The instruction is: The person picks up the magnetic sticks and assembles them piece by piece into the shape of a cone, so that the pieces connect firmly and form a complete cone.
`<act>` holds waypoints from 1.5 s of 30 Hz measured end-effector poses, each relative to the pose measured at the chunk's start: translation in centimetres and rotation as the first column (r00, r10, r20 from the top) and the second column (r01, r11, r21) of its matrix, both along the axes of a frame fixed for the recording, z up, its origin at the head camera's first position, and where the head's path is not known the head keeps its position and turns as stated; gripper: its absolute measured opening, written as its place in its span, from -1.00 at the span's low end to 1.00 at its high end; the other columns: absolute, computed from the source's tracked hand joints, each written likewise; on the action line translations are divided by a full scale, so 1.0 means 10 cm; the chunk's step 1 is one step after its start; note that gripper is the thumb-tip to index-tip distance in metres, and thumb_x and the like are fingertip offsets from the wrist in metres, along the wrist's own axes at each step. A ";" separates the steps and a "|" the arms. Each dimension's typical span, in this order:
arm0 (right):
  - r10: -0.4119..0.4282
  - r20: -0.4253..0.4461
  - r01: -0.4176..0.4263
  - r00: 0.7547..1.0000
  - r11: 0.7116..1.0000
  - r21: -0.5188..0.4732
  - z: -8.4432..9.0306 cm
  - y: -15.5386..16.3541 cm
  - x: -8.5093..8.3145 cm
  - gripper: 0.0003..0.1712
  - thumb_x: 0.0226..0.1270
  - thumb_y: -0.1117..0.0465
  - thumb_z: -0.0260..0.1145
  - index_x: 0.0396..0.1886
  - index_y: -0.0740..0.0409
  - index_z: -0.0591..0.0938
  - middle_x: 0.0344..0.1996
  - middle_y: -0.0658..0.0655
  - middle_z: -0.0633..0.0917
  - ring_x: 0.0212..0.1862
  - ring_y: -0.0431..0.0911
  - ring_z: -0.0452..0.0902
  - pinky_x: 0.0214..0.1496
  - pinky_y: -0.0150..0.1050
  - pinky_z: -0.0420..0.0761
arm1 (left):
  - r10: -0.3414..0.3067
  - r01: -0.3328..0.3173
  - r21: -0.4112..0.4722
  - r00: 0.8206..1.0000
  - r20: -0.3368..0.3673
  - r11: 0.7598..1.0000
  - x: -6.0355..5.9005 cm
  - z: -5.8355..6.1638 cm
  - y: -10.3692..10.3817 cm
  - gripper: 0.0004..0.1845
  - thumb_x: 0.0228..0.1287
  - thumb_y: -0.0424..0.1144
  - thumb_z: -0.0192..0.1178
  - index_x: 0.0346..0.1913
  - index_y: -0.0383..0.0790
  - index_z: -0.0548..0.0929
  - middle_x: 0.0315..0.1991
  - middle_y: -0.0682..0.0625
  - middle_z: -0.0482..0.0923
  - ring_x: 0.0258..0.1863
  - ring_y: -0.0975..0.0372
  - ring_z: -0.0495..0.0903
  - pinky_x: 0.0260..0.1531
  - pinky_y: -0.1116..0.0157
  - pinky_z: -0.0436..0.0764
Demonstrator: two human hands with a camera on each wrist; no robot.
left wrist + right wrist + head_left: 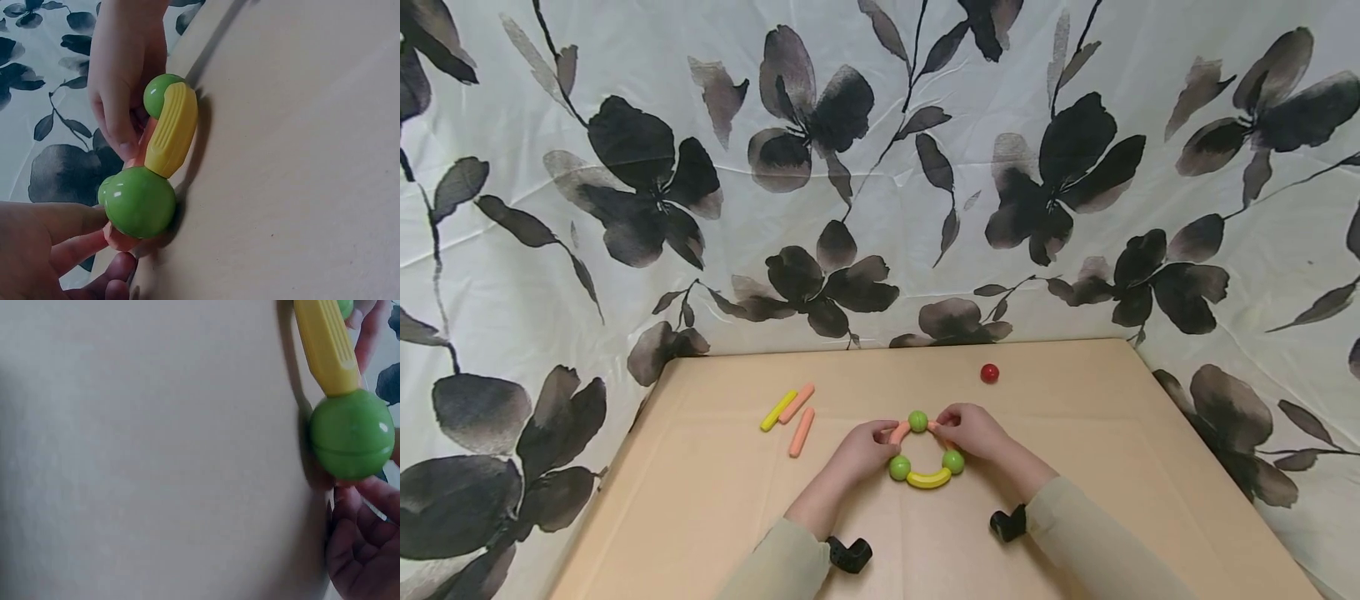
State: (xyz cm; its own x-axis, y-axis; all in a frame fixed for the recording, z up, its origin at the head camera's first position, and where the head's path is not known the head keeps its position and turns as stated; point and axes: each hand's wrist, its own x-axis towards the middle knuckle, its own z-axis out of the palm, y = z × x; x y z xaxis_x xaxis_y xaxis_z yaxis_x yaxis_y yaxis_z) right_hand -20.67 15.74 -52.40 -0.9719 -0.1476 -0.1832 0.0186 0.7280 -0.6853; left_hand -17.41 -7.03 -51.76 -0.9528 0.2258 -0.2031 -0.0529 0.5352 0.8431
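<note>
A ring of toy rods and balls lies between both hands at the middle of the table. It joins three green balls [917,422], a curved yellow rod [928,479] on the near side and an orange rod on each flank. My left hand [865,448] pinches the left orange rod [900,432] between thumb and fingers, close above the near-left green ball [140,202]. On the other side, my right hand [973,429] grips the right orange rod [932,426], whose middle the fingers partly hide. The near-right green ball [352,434] sits just beside those fingers.
Left of the ring lie a yellow rod [778,411] and two orange rods [802,432]. A red ball [989,373] rests near the far edge of the tan table [1075,383]. Behind the table hangs a white cloth [925,225] with dark flowers.
</note>
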 end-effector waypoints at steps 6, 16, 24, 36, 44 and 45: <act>0.024 0.036 -0.021 0.999 0.996 -0.089 -0.03 0.06 -0.03 -0.77 0.26 0.11 0.44 -0.17 0.12 0.71 -0.41 0.03 0.59 -0.35 -0.11 0.46 -0.30 -0.28 0.48 | 0.033 -0.034 -0.030 0.999 -0.037 0.999 -0.04 0.02 -0.13 -0.59 0.35 -0.13 0.26 0.22 -0.14 0.63 -0.21 0.07 0.61 -0.22 0.20 0.53 -0.21 0.21 0.51; 0.060 0.067 -0.048 0.996 0.983 -0.176 -0.03 0.13 -0.04 -0.76 0.26 0.17 0.44 -0.12 0.17 0.70 -0.38 0.05 0.60 -0.34 -0.10 0.47 -0.33 -0.32 0.48 | 0.136 -0.144 -0.082 0.986 -0.099 0.986 -0.04 0.19 -0.63 -0.62 0.34 -0.21 0.26 0.18 -0.21 0.65 -0.23 0.02 0.60 -0.46 0.22 0.48 -0.47 0.28 0.46; 0.063 0.080 -0.045 0.995 0.976 -0.213 -0.05 0.16 -0.04 -0.76 0.27 0.19 0.43 -0.10 0.19 0.71 -0.35 0.05 0.63 -0.31 -0.11 0.47 -0.31 -0.32 0.50 | 0.228 -0.245 -0.161 0.967 -0.117 0.956 -0.07 0.36 -1.10 -0.61 0.37 -0.16 0.24 0.19 -0.24 0.64 -0.18 -0.06 0.60 -0.39 0.14 0.48 -0.47 0.29 0.42; 0.069 0.069 -0.052 0.995 0.972 -0.227 -0.05 0.19 -0.07 -0.75 0.28 0.19 0.43 -0.10 0.20 0.72 -0.34 0.04 0.65 -0.28 -0.11 0.48 -0.24 -0.28 0.50 | 0.191 -0.222 -0.368 0.974 -0.120 0.903 -0.18 0.28 -1.27 -0.56 0.34 -0.23 0.25 0.25 -0.22 0.61 -0.01 -0.15 0.65 -0.01 -0.03 0.57 -0.22 0.13 0.49; 0.067 0.080 -0.046 0.995 0.970 -0.237 -0.03 0.19 -0.08 -0.75 0.28 0.20 0.42 -0.10 0.21 0.72 -0.35 0.04 0.64 -0.30 -0.11 0.48 -0.28 -0.29 0.51 | 0.146 -0.179 -0.473 0.984 -0.106 0.863 -0.26 0.24 -1.18 -0.48 0.25 -0.20 0.31 0.28 -0.22 0.57 0.02 -0.12 0.67 -0.02 -0.06 0.60 -0.10 0.03 0.50; 0.067 0.079 -0.046 0.995 0.971 -0.236 -0.03 0.19 -0.08 -0.76 0.28 0.20 0.42 -0.10 0.21 0.72 -0.35 0.04 0.64 -0.30 -0.11 0.48 -0.28 -0.29 0.50 | 0.139 -0.176 -0.482 0.984 -0.110 0.858 -0.27 0.24 -1.17 -0.47 0.25 -0.19 0.32 0.28 -0.23 0.57 0.02 -0.14 0.67 -0.02 -0.07 0.60 -0.09 0.02 0.51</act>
